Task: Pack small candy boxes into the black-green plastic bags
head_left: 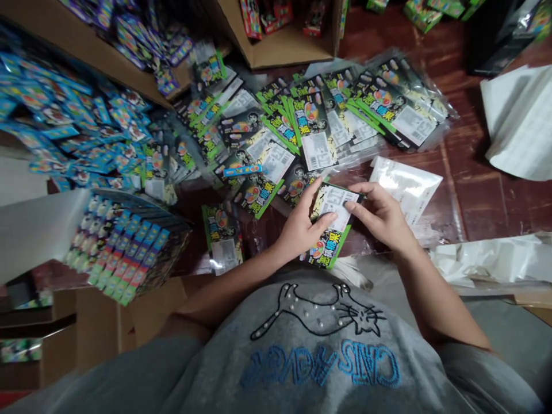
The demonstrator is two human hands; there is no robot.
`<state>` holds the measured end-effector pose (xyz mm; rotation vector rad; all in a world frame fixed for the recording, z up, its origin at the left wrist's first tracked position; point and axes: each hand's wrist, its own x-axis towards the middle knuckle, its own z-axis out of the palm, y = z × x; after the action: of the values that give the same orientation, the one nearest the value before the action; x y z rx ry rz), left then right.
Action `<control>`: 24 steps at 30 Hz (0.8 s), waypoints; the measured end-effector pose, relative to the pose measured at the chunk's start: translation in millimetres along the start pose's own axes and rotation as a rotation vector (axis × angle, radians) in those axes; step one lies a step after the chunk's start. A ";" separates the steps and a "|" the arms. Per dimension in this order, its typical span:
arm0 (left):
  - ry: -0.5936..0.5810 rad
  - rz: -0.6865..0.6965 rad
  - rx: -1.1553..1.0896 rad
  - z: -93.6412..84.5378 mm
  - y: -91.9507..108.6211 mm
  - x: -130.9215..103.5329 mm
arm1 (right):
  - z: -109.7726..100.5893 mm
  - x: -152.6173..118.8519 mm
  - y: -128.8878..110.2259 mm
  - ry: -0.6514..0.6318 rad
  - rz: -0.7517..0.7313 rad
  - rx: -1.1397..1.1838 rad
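Close to my body, a black and green printed packet with a white label is held between both hands at the table's front edge. My left hand grips its left side, thumb on the label. On the right side, my right hand pinches the packet near the label's upper corner. Just beyond my hands lie many similar packets in clear sleeves, overlapping one another. A small blue strip rests on them. To the right of my right hand is a shiny white plastic bag.
Blue packets are heaped at the left, beside a box of upright colourful packs. A cardboard box with red packs stands at the back. White sheets lie at the right.
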<state>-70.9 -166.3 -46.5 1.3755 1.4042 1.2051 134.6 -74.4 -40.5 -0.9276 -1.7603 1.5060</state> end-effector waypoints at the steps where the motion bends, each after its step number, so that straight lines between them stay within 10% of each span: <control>1: -0.024 -0.024 -0.054 -3.6 -2.7 -0.8 | 2.1 -0.3 0.6 -0.007 0.026 -0.011; 9: -0.087 -0.117 -0.189 -38.0 -5.1 15.5 | 28.2 -10.8 -2.8 0.260 0.093 0.091; 16: 0.037 -0.178 -0.133 -47.2 9.6 42.5 | 26.9 -1.1 -8.8 0.194 -0.011 0.006; 24: -0.100 -0.210 -0.011 -50.4 28.1 57.2 | 13.9 8.6 -26.7 0.128 0.148 0.055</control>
<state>-118.2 -115.4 -4.4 1.2297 1.4299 0.9924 115.5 -77.3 -15.9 -1.1218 -1.5818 1.5430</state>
